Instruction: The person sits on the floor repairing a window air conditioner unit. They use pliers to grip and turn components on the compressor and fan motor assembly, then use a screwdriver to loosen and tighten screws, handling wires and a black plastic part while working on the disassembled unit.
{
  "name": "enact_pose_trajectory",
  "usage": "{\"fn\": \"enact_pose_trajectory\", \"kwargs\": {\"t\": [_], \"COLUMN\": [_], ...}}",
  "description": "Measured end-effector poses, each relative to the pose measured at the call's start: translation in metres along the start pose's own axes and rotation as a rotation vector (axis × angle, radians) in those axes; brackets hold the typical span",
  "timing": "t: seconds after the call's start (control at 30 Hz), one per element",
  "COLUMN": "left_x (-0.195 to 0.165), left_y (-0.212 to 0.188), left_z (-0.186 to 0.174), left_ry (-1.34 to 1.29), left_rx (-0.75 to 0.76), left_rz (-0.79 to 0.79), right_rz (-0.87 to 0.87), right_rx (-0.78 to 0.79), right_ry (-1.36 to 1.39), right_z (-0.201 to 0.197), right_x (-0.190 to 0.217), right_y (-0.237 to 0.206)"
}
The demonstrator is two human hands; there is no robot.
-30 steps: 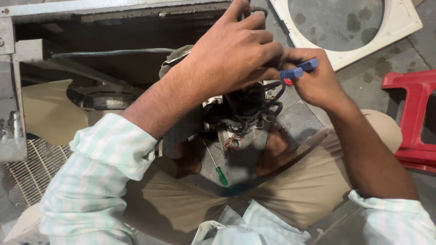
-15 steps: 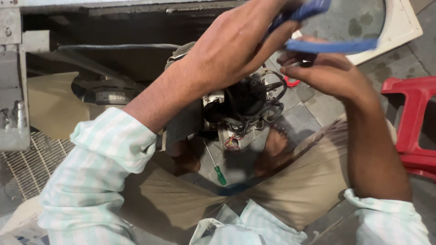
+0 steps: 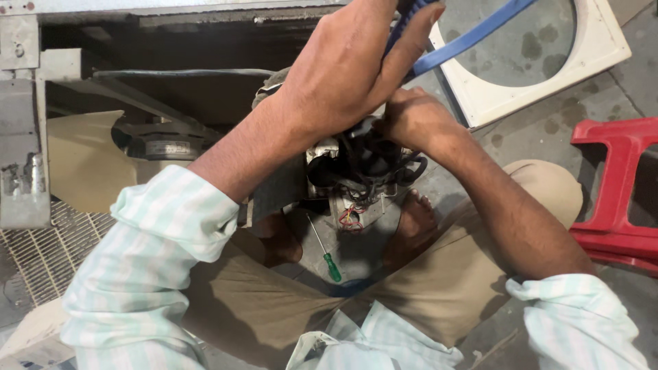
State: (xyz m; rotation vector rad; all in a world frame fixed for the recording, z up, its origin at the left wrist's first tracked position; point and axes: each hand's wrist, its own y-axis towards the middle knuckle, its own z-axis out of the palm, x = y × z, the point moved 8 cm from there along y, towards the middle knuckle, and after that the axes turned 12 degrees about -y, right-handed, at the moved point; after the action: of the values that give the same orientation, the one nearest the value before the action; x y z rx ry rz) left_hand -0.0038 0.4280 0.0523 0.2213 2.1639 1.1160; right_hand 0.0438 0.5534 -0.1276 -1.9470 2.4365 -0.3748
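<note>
Blue-handled pliers (image 3: 466, 38) sit clamped in my left hand (image 3: 343, 75), fingers curled tight round the grips up above the dark motor (image 3: 363, 171) between my bare feet, and with the handles spread they could twist out and drop onto a foot. My right hand (image 3: 415, 120) is closed among the black wires (image 3: 356, 154), which could snag, and the green screwdriver (image 3: 323, 248) could roll.

The left hand (image 3: 349, 75) is rising toward the top edge, now gripping the blue-handled tool (image 3: 466, 38), whose handles are spreading wider than a moment ago. The right hand (image 3: 415, 116), which was pinching that tool a second ago, is dropping onto the black wiring (image 3: 367, 161) of the motor.
</note>
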Motion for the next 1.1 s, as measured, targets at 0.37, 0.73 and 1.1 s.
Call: {"fn": "enact_pose_trajectory", "kwargs": {"t": [0.37,0.73,1.1], "left_x": [0.002,0.006,0.016], "left_y": [0.008,0.004,-0.002], "left_z": [-0.002,0.001,0.013], "left_ry": [-0.084,-0.069,-0.191], "left_rx": [-0.005,0.032,0.086], "left_rz": [-0.157,-0.136,-0.144], "right_rz": [0.051,0.071,-0.107], "right_rx": [0.204,0.222,-0.315], "right_ry": [0.015,0.055,0.999], "right_z": [0.015,-0.001,-0.098], "right_x": [0.001,0.006,-0.034], "right_y": [0.011,0.001,-0.077]}}
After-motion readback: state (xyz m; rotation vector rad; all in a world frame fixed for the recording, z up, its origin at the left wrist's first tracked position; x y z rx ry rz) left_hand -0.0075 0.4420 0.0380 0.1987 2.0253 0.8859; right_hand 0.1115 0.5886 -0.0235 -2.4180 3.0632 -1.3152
